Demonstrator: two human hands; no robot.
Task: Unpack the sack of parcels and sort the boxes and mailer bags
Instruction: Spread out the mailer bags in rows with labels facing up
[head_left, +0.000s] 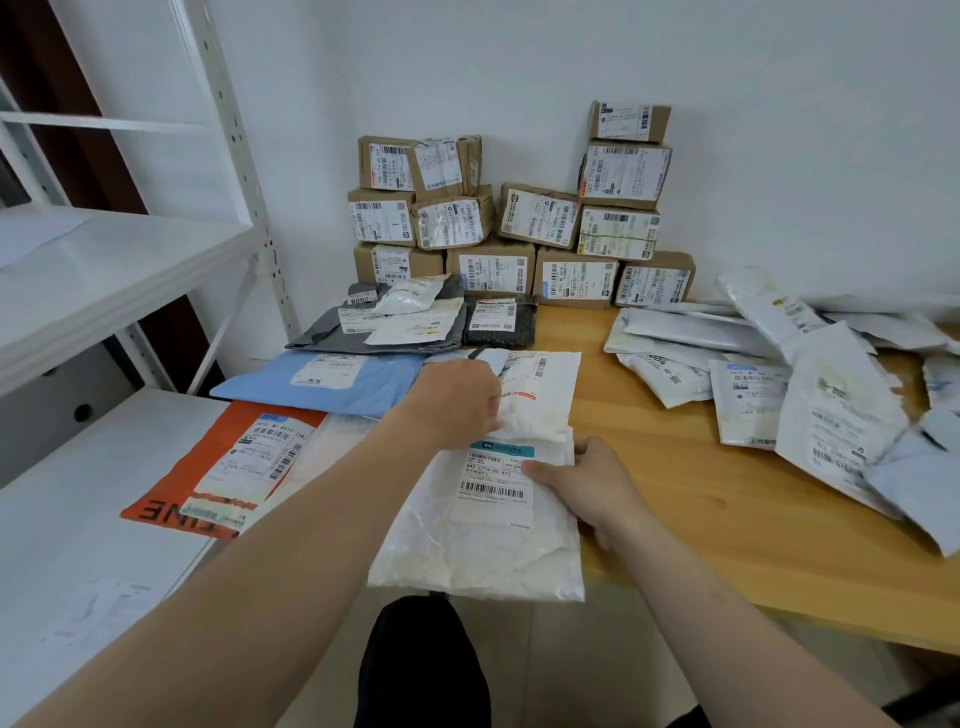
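My left hand (453, 404) grips the near edge of a small white mailer bag (540, 395) lying on the wooden table (691, 483). My right hand (589, 480) pinches the right edge of a larger crumpled white mailer bag (483, 551) with a barcode label, which overhangs the table's front edge. The two bags overlap under my hands. Brown cardboard boxes (514, 218) stand stacked against the back wall. A loose heap of white mailer bags (810, 395) covers the table's right side.
To the left lie an orange mailer bag (218, 467), a blue one (332, 382) and grey and black ones (384, 327). A white metal shelf unit (119, 270) stands at the left. Bare wood shows between my hands and the heap.
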